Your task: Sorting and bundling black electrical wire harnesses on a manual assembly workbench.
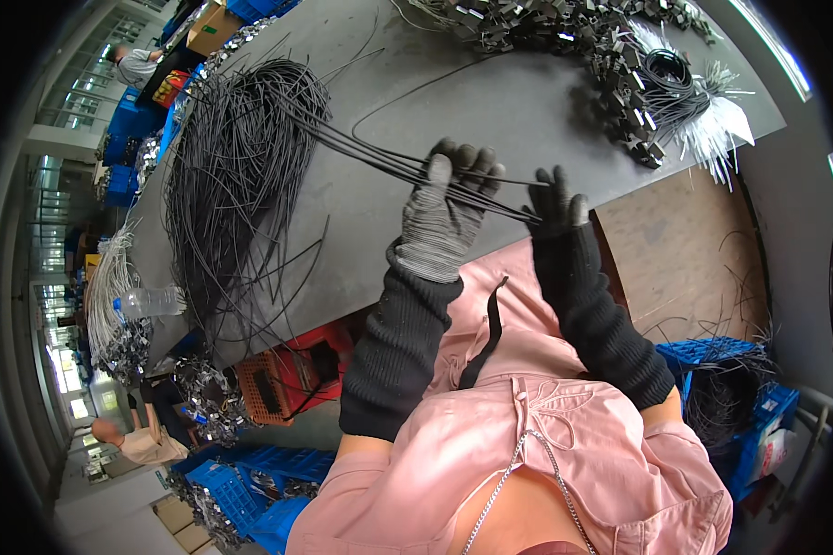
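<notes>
Pink top (583,416) closest to me, worker pressed up near the table's near edge, presumably to keep the reach short. Black strands (384,159) are the thing in hand: they run from the big black pile (241,148) by the table's left edge, over the surface, to both hands above the near edge. Left hand (442,208), grey glove: fingers curled and clamped on the strands, thumb over them, likely so the few stay side by side and don't fall back into the tangle. Right hand (557,203), dark glove: fingers bent at the strands' near ends; can't tell if they pinch or just touch. Strands look fairly taut from pile to left hand, so I'd guess the pile's own weight anchors them. One lone strand (416,90) bows out toward the far edge, looks springy

Dark metal clips (625,97) sit heaped toward the far right corner, with a white-ended bundle (680,106) beside them near the right edge; probably parked there to leave the middle free for the strands. Clear bottle (148,302) by the left edge, off the strands' path. Blue crate (776,407) past the right edge has more black strands in it
</notes>
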The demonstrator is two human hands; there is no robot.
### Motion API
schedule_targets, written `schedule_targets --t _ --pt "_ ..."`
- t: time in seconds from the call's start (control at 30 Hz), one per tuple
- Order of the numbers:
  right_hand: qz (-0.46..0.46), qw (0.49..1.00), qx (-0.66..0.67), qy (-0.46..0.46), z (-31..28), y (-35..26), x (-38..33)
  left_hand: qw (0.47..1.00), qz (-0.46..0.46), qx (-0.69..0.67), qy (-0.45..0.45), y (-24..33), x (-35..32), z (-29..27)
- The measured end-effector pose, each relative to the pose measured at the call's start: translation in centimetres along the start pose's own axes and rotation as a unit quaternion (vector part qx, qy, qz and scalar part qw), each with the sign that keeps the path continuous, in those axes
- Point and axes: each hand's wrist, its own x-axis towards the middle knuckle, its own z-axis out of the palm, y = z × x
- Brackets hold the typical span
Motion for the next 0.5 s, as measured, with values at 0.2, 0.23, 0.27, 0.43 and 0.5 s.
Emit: schedule_targets --t 0.2,0.23,0.27,0.43,0.5 --pt "-0.043 0.996 0.077 -0.008 1.3 -0.6 0.4 1.0 -0.021 0.004 -0.006 -0.9 -0.2 0.1" --pt "-0.053 0.996 0.074 -0.008 1.6 -0.6 0.3 1.0 -0.022 0.006 -0.006 -0.9 -0.3 0.1" --pt "-0.02 0.997 0.07 -0.029 1.8 -0.5 0.3 1.0 -0.011 0.009 0.0 -0.9 -0.3 0.1" --pt "-0.015 0.998 0.048 -0.027 1.9 -0.4 0.5 1.0 -0.027 0.011 0.004 -0.5 -0.5 0.1" --pt "-0.011 1.0 0.006 0.008 1.6 -0.9 1.1 0.999 -0.023 0.024 0.025 -0.3 -0.7 -0.1"
